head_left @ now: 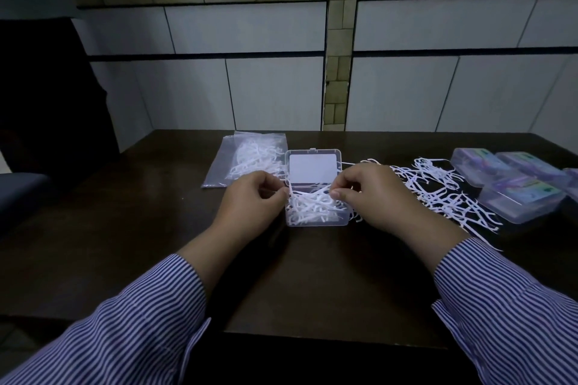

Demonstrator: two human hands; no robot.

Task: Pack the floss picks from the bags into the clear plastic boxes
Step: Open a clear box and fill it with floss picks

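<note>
Head view: An open clear plastic box (316, 219) stood at the middle of the dark table (156, 259), its lid (312, 166) raised on the far side and showing a white label. The box held a loose heap of white floss picks (312, 206), some hanging over its right rim.

The left hand (250, 201) lay against the left wall of the box, fingers curled and fingertips pinching picks at the rim. The right hand (372, 194) lay at the right side of the box, thumb and fingers narrowly pinched on picks above the heap. Both forearms wore striped sleeves (140, 316).

A clear bag (247, 156) containing more picks lay flat on the table, just beside the lid on the far left. A scatter of loose picks (438, 191) covered the table to the right of the right hand. Closed boxes (513, 184) with coloured labels lay at the far right, touching one another.
</note>
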